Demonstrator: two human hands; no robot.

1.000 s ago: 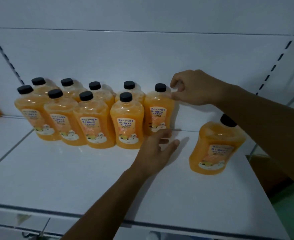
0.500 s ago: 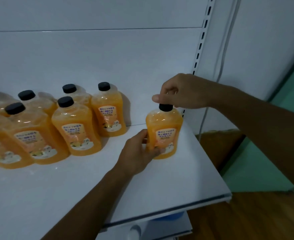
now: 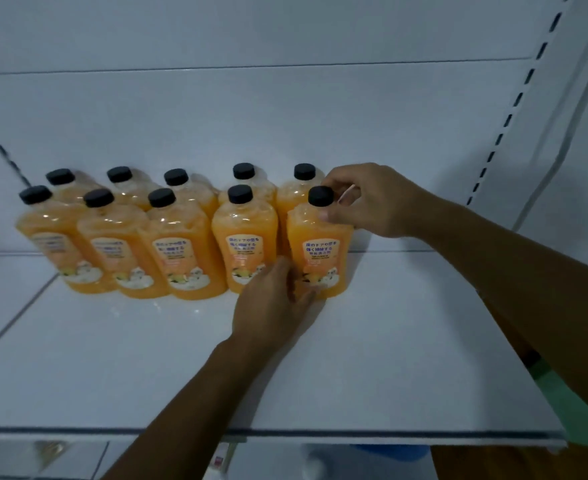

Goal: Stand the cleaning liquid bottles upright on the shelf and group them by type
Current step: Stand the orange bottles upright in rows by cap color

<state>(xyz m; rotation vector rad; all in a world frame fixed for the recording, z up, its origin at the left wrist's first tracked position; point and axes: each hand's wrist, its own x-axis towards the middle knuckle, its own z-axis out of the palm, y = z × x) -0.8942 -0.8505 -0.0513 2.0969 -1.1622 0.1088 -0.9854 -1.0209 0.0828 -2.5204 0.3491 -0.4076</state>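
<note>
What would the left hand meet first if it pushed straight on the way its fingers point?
The left hand already touches the base of the rightmost front bottle; behind that, probably the back-row bottle.

Both hands on upright orange bottle (image 3: 320, 244), white shelf (image 3: 389, 358)

A shop aisle: a white metal shelf (image 3: 389, 341) with slotted uprights (image 3: 514, 109) holds rows of identical orange bottles (image 3: 181, 244).
</note>
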